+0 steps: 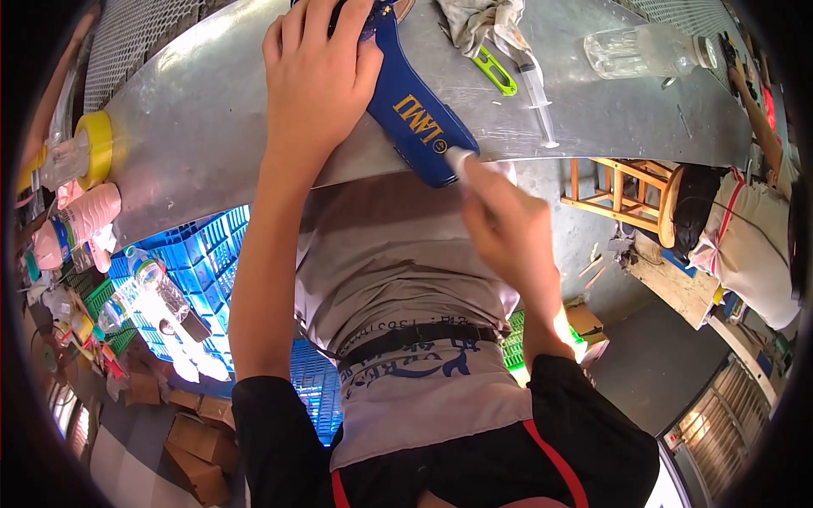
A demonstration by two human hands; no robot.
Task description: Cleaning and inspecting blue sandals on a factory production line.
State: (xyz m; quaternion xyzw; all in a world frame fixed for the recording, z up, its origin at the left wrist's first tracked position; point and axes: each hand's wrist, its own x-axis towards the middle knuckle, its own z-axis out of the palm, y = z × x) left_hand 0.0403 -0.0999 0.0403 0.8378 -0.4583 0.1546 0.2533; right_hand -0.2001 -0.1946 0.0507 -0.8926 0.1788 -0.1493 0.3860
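Observation:
A dark blue sandal [419, 114] with gold lettering on its insole lies slantwise on the metal table, its heel end jutting past the near edge. My left hand [318, 80] is closed over its strap end at the top of the view, pressing it down; part of the strap is hidden under the fingers. At the heel, my right hand [508, 207] pinches a small white piece [460, 161] against the rim of the sole. This piece is blurred, and I cannot make out its kind.
Right of the sandal lie a stained cloth [487, 25], a green utility knife [495, 72], a syringe [536, 102] and a clear plastic bottle [639, 52]. A yellow tape roll [95, 148] sits at the left edge. Blue crates [199, 262] and a wooden stool [627, 190] stand below table height.

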